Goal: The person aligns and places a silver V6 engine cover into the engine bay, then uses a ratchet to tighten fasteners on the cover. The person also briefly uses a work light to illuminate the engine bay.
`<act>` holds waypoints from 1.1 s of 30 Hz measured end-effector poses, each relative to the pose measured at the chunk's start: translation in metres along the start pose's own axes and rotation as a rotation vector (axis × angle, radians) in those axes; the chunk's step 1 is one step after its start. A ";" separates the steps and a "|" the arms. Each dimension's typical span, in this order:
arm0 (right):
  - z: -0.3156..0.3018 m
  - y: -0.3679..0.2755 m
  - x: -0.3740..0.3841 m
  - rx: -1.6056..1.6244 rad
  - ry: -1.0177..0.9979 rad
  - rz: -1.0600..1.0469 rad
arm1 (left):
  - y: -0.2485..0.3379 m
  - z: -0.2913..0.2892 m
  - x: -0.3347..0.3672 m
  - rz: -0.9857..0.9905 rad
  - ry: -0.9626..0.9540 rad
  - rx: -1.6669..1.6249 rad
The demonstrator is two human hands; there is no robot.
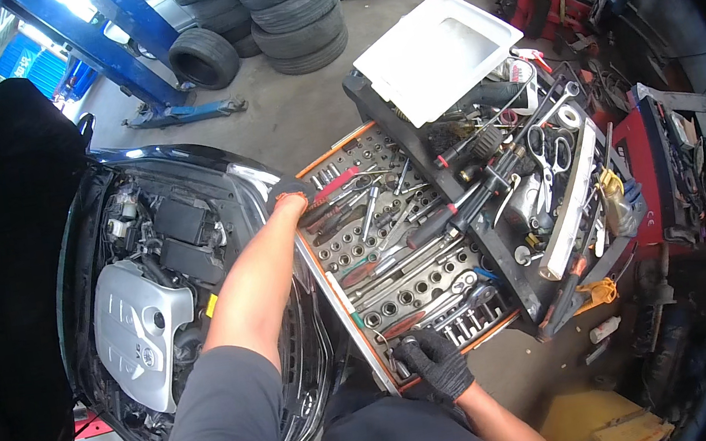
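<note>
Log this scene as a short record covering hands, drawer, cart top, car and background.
Left hand: gloved, at the drawer's far-left corner
Right hand: gloved, over its near end, grip unclear
Drawer: open, with sockets and ratchets
Cart top: white tray, scissors
Car: hood raised, silver engine cover showing
Background: stacked tires, blue lift post

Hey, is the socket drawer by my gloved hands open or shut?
Open: the socket drawer juts out from the black tool cart, with its rows of sockets exposed.
</note>
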State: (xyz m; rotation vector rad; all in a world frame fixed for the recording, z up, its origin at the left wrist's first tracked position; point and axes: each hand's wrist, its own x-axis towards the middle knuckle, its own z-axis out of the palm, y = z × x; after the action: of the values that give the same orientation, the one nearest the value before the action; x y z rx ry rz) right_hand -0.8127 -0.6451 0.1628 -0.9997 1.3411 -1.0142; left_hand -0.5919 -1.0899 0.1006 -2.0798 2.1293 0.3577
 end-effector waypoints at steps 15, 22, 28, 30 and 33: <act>0.044 -0.089 0.157 -0.731 -0.095 -0.057 | -0.001 0.012 0.005 -0.083 0.007 -0.173; 0.081 -0.085 0.259 -0.923 -0.113 -0.003 | -0.010 -0.009 -0.014 0.039 -0.117 -0.065; 0.082 -0.075 0.283 -0.843 -0.119 0.061 | 0.019 -0.001 -0.011 -0.105 -0.108 -0.129; 0.079 -0.075 0.275 -0.775 -0.026 0.048 | 0.024 0.010 0.005 -0.083 -0.111 -0.052; 0.070 -0.073 0.254 -0.667 0.077 -0.009 | 0.020 0.037 0.026 -0.165 -0.089 -0.016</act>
State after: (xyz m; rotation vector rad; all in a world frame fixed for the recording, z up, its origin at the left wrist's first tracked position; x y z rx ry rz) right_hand -0.7472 -0.9103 0.1643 -1.4638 1.7916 -0.6124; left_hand -0.6147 -1.1046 0.0596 -2.1864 1.8961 0.4390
